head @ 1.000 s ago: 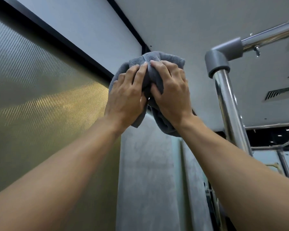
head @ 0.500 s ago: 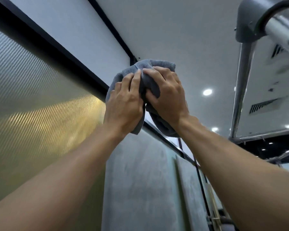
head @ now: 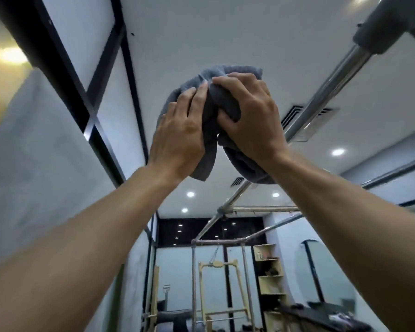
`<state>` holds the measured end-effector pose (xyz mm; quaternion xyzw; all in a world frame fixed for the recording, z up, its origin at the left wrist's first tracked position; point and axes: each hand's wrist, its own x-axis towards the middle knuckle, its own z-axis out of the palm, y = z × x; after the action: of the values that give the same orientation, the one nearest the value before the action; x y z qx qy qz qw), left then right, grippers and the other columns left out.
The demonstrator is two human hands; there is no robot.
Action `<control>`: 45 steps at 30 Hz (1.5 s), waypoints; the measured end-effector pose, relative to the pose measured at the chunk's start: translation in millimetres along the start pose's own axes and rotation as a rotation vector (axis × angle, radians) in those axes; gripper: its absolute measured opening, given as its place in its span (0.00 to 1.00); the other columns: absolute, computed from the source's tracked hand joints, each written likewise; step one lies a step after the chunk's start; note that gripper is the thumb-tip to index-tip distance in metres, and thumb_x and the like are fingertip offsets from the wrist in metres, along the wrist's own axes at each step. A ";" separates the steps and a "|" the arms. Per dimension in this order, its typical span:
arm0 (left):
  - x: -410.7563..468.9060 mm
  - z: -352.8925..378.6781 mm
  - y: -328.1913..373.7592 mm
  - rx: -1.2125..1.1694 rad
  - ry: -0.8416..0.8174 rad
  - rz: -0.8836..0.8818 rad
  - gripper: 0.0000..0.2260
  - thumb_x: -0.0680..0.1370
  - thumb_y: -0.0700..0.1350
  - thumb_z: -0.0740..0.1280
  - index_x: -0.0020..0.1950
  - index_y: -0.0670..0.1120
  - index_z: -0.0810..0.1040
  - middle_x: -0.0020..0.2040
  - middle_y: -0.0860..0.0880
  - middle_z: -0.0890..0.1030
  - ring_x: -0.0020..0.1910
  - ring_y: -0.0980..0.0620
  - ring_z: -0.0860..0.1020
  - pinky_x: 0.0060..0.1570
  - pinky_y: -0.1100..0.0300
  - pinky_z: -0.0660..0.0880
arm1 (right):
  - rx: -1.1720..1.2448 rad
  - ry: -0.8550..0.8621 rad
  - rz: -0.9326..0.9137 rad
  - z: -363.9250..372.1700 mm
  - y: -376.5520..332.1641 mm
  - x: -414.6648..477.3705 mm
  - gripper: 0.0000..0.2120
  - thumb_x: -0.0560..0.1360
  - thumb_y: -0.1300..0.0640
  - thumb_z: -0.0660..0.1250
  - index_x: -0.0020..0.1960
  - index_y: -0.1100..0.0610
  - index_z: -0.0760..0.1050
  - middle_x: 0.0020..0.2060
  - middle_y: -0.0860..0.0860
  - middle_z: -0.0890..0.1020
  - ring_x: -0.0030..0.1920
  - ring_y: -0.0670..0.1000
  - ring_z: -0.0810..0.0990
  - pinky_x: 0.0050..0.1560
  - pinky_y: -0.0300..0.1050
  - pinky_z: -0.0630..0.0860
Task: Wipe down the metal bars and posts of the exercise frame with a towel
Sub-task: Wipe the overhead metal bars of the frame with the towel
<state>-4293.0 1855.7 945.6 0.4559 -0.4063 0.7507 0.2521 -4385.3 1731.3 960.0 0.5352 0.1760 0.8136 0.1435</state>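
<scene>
A bunched grey towel (head: 222,106) is held overhead against the ceiling. My left hand (head: 180,133) grips its left side with fingers laid over the cloth. My right hand (head: 249,116) grips the right side, thumb pinching a fold. A chrome top bar (head: 331,89) of the exercise frame runs diagonally from a grey corner joint (head: 388,27) at the upper right down behind my right hand to a far joint (head: 223,209). Whether the towel touches the bar is hidden by my hands. A chrome post (head: 194,283) stands at the far end.
A black-framed glass wall (head: 101,144) runs along the left. Ceiling vents (head: 295,116) and round downlights sit above. Farther off stand a wooden push-through frame (head: 218,267), a pale shelf unit (head: 270,267) and dark equipment (head: 321,315) at lower right.
The view has tilted up and forward, now looking along the top bar toward the far end of the room. Both hands keep the towel and sit nearer that bar.
</scene>
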 end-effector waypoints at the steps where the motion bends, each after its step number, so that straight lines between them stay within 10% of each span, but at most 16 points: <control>1: -2.8 12.2 3.3 -0.046 0.025 -0.013 0.25 0.80 0.41 0.58 0.78 0.44 0.59 0.73 0.43 0.67 0.68 0.39 0.69 0.66 0.41 0.68 | -0.038 -0.023 -0.011 -2.7 5.3 -3.1 0.23 0.70 0.53 0.64 0.65 0.54 0.75 0.61 0.53 0.77 0.59 0.57 0.75 0.57 0.57 0.74; 13: 4.8 117.7 89.7 -0.601 0.038 -0.170 0.31 0.74 0.48 0.49 0.79 0.45 0.56 0.70 0.38 0.69 0.63 0.36 0.70 0.62 0.40 0.69 | -0.700 -0.306 -0.178 -58.5 71.7 2.3 0.21 0.72 0.52 0.63 0.65 0.50 0.75 0.60 0.56 0.76 0.59 0.61 0.74 0.56 0.59 0.74; 19: 48.6 152.8 137.6 -0.751 0.055 -0.184 0.15 0.81 0.43 0.54 0.64 0.39 0.70 0.60 0.39 0.76 0.58 0.37 0.73 0.55 0.46 0.70 | -1.083 -0.435 -0.210 -88.2 101.5 13.9 0.23 0.75 0.50 0.64 0.70 0.45 0.69 0.66 0.56 0.73 0.68 0.60 0.67 0.67 0.58 0.63; 45: 61.6 200.7 167.2 -1.206 0.302 -0.350 0.22 0.82 0.46 0.53 0.77 0.44 0.58 0.67 0.40 0.73 0.66 0.40 0.72 0.64 0.46 0.69 | -1.440 -0.575 -0.345 -76.7 89.8 22.2 0.21 0.76 0.50 0.58 0.68 0.46 0.68 0.59 0.56 0.79 0.60 0.59 0.76 0.67 0.56 0.66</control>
<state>-4350.2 1596.9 987.8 0.1832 -0.6366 0.3941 0.6371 -4468.6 1649.9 989.7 0.4648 -0.3570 0.5237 0.6182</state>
